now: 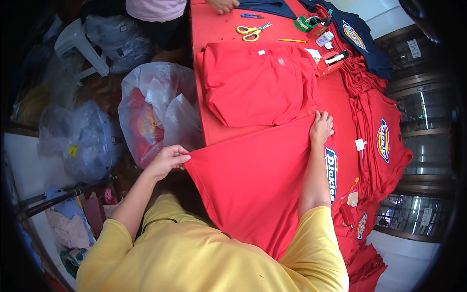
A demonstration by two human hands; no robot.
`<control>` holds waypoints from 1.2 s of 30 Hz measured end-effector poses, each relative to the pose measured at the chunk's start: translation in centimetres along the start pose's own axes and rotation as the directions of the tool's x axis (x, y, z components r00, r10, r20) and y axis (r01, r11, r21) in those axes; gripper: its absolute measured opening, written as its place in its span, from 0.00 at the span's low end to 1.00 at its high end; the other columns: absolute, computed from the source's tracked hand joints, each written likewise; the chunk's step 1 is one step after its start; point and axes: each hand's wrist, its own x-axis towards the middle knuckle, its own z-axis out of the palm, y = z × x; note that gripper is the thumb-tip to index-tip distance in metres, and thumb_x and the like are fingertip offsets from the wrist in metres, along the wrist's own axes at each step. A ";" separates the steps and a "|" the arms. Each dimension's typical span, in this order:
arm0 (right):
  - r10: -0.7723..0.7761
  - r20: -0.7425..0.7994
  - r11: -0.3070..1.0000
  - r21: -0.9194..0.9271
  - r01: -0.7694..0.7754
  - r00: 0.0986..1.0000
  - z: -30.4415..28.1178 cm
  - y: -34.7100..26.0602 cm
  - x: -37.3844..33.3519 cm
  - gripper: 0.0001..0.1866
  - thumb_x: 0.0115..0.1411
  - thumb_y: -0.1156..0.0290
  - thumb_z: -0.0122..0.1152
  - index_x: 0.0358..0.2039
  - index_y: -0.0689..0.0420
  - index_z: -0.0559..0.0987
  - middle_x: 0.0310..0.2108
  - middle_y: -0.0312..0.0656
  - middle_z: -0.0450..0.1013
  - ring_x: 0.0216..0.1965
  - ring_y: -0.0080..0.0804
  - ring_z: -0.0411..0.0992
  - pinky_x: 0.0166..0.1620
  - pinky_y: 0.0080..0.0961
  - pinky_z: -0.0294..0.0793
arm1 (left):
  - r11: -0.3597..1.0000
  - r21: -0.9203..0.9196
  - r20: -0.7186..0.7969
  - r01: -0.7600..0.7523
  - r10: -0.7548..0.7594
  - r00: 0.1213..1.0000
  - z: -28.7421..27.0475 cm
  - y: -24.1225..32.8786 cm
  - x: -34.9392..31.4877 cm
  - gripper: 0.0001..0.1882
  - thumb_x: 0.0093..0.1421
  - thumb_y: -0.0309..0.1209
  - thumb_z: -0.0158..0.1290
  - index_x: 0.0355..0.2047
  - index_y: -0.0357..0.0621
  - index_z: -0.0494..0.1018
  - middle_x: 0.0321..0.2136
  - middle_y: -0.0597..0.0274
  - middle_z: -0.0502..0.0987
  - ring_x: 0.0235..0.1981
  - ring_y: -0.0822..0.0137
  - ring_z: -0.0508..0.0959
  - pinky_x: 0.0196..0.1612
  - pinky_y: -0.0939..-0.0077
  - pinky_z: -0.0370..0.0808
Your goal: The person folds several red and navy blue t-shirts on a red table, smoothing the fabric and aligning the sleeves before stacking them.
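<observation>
A red T-shirt (248, 185) is stretched between my two hands across the near edge of the table. My left hand (170, 159) pinches its left corner just off the table's edge, thumb on top. My right hand (322, 127) grips the shirt's far edge, fingers curled over the fabric. Beside my right forearm, part of a printed logo (331, 173) shows on red cloth. Directly beyond the stretched cloth lies another red shirt (258, 82), loosely bunched, with a small white tag.
Yellow-handled scissors (252, 32), a pencil (293, 41) and a tape dispenser (333, 61) lie farther up the table. Stacked red shirts (384, 141) line the right side. A clear plastic bag (160, 107) stands left of the table, near a white plastic stool (80, 46). Another person's hand (223, 5) rests at the far end.
</observation>
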 end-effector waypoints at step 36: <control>0.646 0.399 0.691 0.058 -0.721 0.651 -25.7 -0.4 -54.6 0.26 0.55 0.50 0.64 0.41 0.63 0.78 0.45 0.45 0.71 0.53 0.45 0.63 0.54 0.42 0.60 | 0.772 0.570 0.421 -0.280 0.018 0.907 3.2 8.5 0.0 0.06 0.63 0.31 0.54 0.33 0.42 0.74 0.28 0.68 0.78 0.27 0.77 0.77 0.32 0.79 0.74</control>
